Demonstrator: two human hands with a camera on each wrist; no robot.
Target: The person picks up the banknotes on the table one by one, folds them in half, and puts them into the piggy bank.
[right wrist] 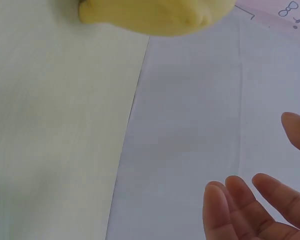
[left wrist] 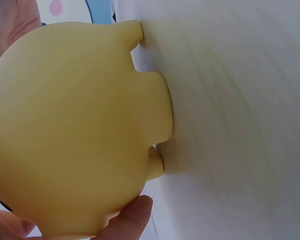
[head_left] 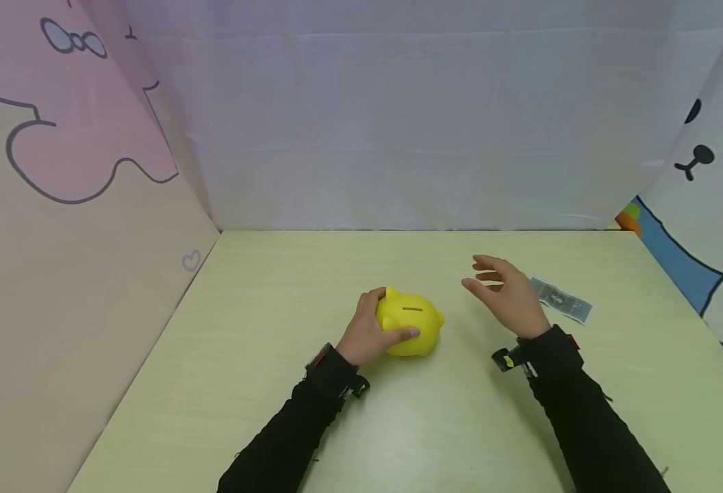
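Note:
A yellow piggy bank (head_left: 426,318) with a dark coin slot on top stands on the table. My left hand (head_left: 364,335) grips it from its left side, thumb across the near side and fingers round the far side. In the left wrist view its stubby feet meet the tabletop below the smooth yellow body (left wrist: 75,120). Off to the right, my right hand (head_left: 509,298) hovers above the table with loosely bent fingers and nothing in it. Just beyond that hand's wrist lies a grey printed paper strip (head_left: 561,300), like a creased banknote, partly hidden by the hand.
The pale wood-look table (head_left: 263,287) ends at a white cloth backdrop (head_left: 398,123). A pink and beige cartoon panel (head_left: 90,150) borders the left side, and a panel with a white cartoon animal (head_left: 706,219) borders the right.

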